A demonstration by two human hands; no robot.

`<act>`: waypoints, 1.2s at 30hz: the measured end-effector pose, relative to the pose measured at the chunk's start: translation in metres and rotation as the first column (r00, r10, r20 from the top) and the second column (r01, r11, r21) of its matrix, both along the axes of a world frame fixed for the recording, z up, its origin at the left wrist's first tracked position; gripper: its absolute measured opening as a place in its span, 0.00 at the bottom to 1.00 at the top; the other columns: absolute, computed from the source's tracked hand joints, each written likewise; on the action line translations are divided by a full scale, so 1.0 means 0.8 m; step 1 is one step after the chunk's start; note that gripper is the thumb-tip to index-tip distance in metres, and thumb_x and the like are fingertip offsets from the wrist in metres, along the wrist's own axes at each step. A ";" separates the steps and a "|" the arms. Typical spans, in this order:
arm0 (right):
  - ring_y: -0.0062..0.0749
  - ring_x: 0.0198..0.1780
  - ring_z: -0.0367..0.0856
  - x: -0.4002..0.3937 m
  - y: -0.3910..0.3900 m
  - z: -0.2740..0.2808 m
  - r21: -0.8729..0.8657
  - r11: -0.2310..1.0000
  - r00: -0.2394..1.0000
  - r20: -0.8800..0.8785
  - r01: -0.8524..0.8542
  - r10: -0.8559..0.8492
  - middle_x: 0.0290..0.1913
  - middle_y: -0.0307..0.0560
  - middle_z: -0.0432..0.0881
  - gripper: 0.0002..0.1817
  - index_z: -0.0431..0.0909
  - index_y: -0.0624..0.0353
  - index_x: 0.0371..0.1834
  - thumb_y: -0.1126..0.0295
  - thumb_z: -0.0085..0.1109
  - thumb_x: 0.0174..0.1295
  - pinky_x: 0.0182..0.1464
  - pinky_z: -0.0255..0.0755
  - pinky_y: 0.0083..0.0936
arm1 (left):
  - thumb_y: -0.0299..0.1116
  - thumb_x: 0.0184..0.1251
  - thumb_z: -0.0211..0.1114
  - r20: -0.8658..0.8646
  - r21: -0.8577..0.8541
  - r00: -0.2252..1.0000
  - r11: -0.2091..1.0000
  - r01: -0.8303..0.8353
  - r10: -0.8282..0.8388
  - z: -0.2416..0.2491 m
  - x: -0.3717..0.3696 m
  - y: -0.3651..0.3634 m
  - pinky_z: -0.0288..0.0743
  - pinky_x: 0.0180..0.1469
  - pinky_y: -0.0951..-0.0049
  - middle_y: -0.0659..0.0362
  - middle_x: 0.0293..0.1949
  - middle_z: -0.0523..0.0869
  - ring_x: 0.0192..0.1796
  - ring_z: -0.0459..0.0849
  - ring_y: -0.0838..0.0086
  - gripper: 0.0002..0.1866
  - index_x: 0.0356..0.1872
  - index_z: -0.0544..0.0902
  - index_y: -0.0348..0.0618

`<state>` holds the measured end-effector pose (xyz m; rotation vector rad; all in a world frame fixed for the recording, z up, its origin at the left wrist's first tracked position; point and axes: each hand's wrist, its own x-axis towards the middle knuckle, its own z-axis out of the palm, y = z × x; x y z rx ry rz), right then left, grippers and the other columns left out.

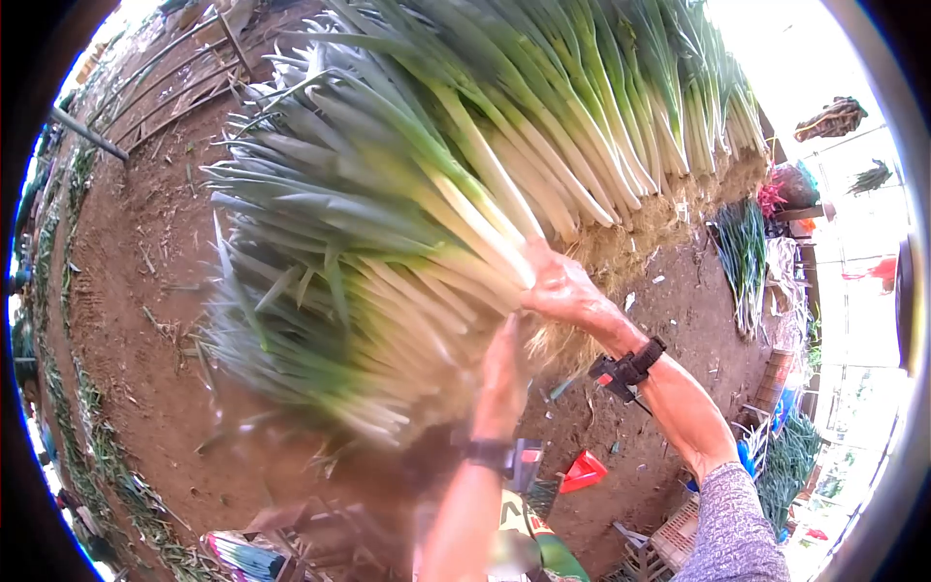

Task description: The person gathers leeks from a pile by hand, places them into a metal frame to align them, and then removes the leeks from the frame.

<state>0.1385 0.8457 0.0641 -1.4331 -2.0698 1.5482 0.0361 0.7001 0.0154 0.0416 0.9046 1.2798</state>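
Observation:
A long pile of green onions [582,107] with white stems and rooty ends runs from the left middle to the upper right. My right hand [558,283] is closed round the white ends of a few thick stalks [475,209], beside the roots. Just left of it and lower, my left hand [501,364] is blurred against the pile's white stems; its fingers are smeared, so what it holds cannot be made out. Each wrist wears a black strap with a small device.
Brown soil lies around the pile. A red scoop-like object [583,471] sits on the ground below. Plastic crates [676,532] and more green onions [787,470] are at the lower right. A metal frame [175,82] stands at the upper left.

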 end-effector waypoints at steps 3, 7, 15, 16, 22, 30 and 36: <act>0.39 0.49 0.82 -0.004 -0.002 0.000 -0.068 0.998 0.997 -0.075 0.017 -0.023 0.48 0.55 0.82 0.34 0.69 0.62 0.64 0.59 0.70 0.56 0.53 0.77 0.35 | 0.59 0.79 0.57 0.180 0.020 0.982 0.998 -0.059 0.054 0.023 0.013 0.014 0.77 0.64 0.62 0.55 0.71 0.74 0.68 0.78 0.66 0.36 0.77 0.69 0.46; 0.30 0.39 0.79 -0.003 -0.003 0.010 -0.086 0.995 0.993 -0.103 0.041 -0.049 0.38 0.44 0.78 0.23 0.70 0.56 0.47 0.57 0.70 0.58 0.42 0.76 0.29 | 0.53 0.80 0.60 0.108 0.092 0.991 0.991 -0.093 0.083 0.026 0.013 0.007 0.79 0.59 0.68 0.57 0.66 0.78 0.61 0.82 0.72 0.32 0.76 0.70 0.46; 0.48 0.34 0.82 -0.021 -0.005 0.025 0.255 0.960 0.974 0.217 -0.114 0.058 0.32 0.53 0.82 0.19 0.66 0.57 0.43 0.59 0.62 0.58 0.38 0.77 0.41 | 0.47 0.79 0.62 -0.036 -0.042 0.998 0.998 -0.046 0.044 0.024 -0.014 -0.004 0.74 0.62 0.69 0.58 0.62 0.81 0.60 0.80 0.71 0.27 0.69 0.74 0.40; 0.45 0.35 0.83 -0.024 -0.008 0.024 0.246 0.964 0.979 0.197 -0.101 0.052 0.33 0.52 0.83 0.19 0.66 0.57 0.42 0.59 0.63 0.58 0.39 0.76 0.41 | 0.47 0.79 0.62 0.039 -0.096 0.997 0.994 -0.059 0.063 0.022 -0.013 -0.003 0.77 0.54 0.71 0.60 0.58 0.84 0.54 0.83 0.73 0.25 0.68 0.76 0.42; 0.34 0.59 0.79 -0.009 -0.022 0.007 -0.111 0.991 0.967 -0.236 0.071 -0.095 0.55 0.50 0.82 0.34 0.70 0.65 0.59 0.56 0.75 0.56 0.59 0.73 0.36 | 0.50 0.76 0.65 0.019 -0.139 0.999 0.989 -0.043 0.046 0.019 -0.022 -0.012 0.82 0.42 0.73 0.60 0.50 0.88 0.45 0.87 0.75 0.25 0.64 0.79 0.44; 0.44 0.73 0.69 -0.010 -0.023 -0.019 -0.141 0.987 0.981 -0.163 0.083 -0.106 0.71 0.62 0.71 0.54 0.59 0.75 0.76 0.55 0.79 0.52 0.75 0.63 0.34 | 0.49 0.74 0.68 0.027 -0.105 1.000 0.994 -0.002 0.005 0.044 -0.050 -0.020 0.82 0.46 0.71 0.60 0.45 0.88 0.45 0.86 0.75 0.19 0.50 0.85 0.43; 0.45 0.72 0.71 -0.023 -0.039 0.042 -0.286 0.958 0.965 -0.242 0.024 -0.097 0.72 0.64 0.72 0.55 0.58 0.71 0.79 0.57 0.75 0.50 0.73 0.66 0.37 | 0.48 0.77 0.64 -0.196 -0.103 0.975 0.987 -0.124 0.102 -0.005 -0.081 0.003 0.82 0.53 0.69 0.57 0.48 0.88 0.48 0.86 0.71 0.22 0.54 0.83 0.37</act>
